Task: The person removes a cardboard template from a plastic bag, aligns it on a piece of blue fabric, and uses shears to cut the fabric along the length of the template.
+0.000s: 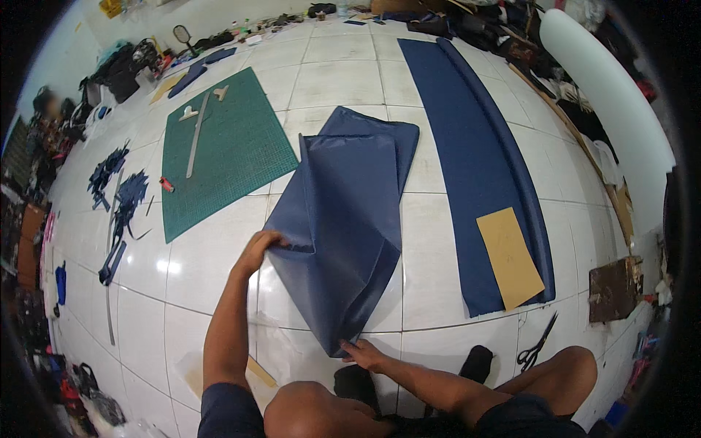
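A large sheet of dark blue fabric [350, 197] lies folded and creased on the tiled floor in front of me. My left hand [264, 248] grips its left edge, fingers curled over the cloth. Close to my body, my right hand [363, 354] pinches the sheet's near corner. Between the hands the cloth bulges up in loose folds, while its far end rests on the tiles. Part of the fingers of both hands is hidden by the fabric.
A green cutting mat [226, 146] with a metal ruler [196, 142] and clips lies left. To the right stretches a partly rolled blue fabric length [475, 146] bearing a tan card piece [510, 259]. Scissors [537, 344] lie near my knee; dark scraps [130, 197] are far left.
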